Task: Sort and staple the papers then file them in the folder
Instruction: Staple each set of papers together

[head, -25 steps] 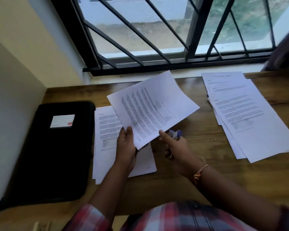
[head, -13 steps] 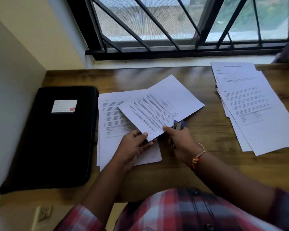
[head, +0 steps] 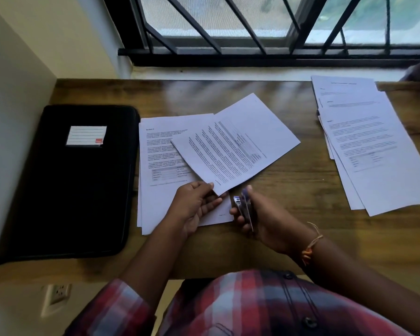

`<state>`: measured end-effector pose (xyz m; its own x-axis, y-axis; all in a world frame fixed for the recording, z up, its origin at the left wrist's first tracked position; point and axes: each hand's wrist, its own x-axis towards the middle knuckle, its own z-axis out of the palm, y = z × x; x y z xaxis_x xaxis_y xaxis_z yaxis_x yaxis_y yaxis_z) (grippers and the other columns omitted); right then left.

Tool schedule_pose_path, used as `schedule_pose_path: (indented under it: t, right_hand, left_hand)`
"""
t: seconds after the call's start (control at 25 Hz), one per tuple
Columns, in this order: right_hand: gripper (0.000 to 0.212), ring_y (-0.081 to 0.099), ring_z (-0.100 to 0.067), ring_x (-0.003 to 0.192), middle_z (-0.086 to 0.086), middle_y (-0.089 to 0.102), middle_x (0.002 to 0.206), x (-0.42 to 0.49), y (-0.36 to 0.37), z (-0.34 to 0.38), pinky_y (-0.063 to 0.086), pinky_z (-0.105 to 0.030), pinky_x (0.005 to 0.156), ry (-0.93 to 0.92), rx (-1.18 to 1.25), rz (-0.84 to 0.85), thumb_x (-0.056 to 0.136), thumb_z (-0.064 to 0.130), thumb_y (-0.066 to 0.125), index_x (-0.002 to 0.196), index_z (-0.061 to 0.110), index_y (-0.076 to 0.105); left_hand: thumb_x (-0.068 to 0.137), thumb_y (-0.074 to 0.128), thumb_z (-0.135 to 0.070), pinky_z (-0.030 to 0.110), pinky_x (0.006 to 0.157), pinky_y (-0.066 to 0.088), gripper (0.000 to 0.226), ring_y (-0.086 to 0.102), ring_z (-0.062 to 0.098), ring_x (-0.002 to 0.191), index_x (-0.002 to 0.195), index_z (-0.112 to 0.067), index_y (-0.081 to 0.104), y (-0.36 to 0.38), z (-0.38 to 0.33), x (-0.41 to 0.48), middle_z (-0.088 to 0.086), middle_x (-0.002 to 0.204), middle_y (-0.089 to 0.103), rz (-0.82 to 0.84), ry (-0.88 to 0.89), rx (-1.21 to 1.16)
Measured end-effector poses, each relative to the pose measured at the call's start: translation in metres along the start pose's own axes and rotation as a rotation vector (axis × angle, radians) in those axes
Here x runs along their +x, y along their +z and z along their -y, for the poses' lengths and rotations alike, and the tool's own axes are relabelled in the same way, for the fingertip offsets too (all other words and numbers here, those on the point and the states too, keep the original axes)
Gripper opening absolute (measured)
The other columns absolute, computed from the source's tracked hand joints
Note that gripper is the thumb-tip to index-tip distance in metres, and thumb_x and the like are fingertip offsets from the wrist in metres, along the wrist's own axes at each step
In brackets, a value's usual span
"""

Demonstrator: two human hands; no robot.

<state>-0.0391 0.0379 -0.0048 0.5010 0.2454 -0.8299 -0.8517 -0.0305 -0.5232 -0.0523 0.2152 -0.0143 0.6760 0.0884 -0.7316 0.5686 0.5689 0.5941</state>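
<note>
Printed sheets (head: pixel 235 146), thin, light and floppy, lie angled near the middle of the desk (head: pixel 289 190). The left hand (head: pixel 194 204) pinches their near corner, probably the best hold. The right hand (head: pixel 264 217) grips a small stapler (head: pixel 244 207).

Your wooden surface (head: pixel 289 185) carries a black folder (head: pixel 70 190) lying flat at your left, a paper stack (head: pixel 160 154) just beside it, and a fanned paper pile (head: pixel 369 146) well apart at your right.
</note>
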Motion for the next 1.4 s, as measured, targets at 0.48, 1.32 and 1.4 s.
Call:
schedule_pose_path:
  t: [0.48, 1.32, 1.4]
  right_hand:
    - [0.040, 0.069, -0.012, 0.079, -0.007, 0.073, 0.094, 0.004, 0.017, 0.000, 0.055, -0.027, 0.067, 0.002, 0.024, 0.112, 0.104, 0.041, 0.055, 0.117, 0.005, 0.068]
    - [0.045, 0.071, -0.014, 0.095, -0.012, 0.073, 0.113, 0.011, 0.010, 0.010, 0.058, -0.026, 0.077, 0.005, 0.202, 0.180, 0.097, 0.039, 0.065, 0.125, 0.004, 0.067]
    - [0.039, 0.070, -0.014, 0.095, -0.012, 0.072, 0.113, 0.013, 0.011, 0.009, 0.058, -0.026, 0.076, 0.026, 0.234, 0.178, 0.094, 0.039, 0.068, 0.116, 0.007, 0.070]
  left_hand:
    - [0.093, 0.069, -0.011, 0.025, 0.064, 0.055, 0.013, 0.064, 0.013, 0.064, 0.081, -0.008, 0.066, 0.003, 0.001, 0.007, 0.005, 0.069, 0.067, -0.093, 0.042, 0.157]
    - [0.092, 0.070, -0.011, 0.027, 0.064, 0.051, 0.020, 0.061, 0.016, 0.057, 0.074, -0.005, 0.071, 0.007, 0.005, 0.010, 0.007, 0.061, 0.064, -0.090, 0.092, 0.217]
    - [0.092, 0.070, -0.011, 0.026, 0.064, 0.051, 0.020, 0.061, 0.015, 0.057, 0.073, -0.005, 0.071, 0.007, 0.005, 0.010, 0.008, 0.062, 0.065, -0.085, 0.092, 0.220]
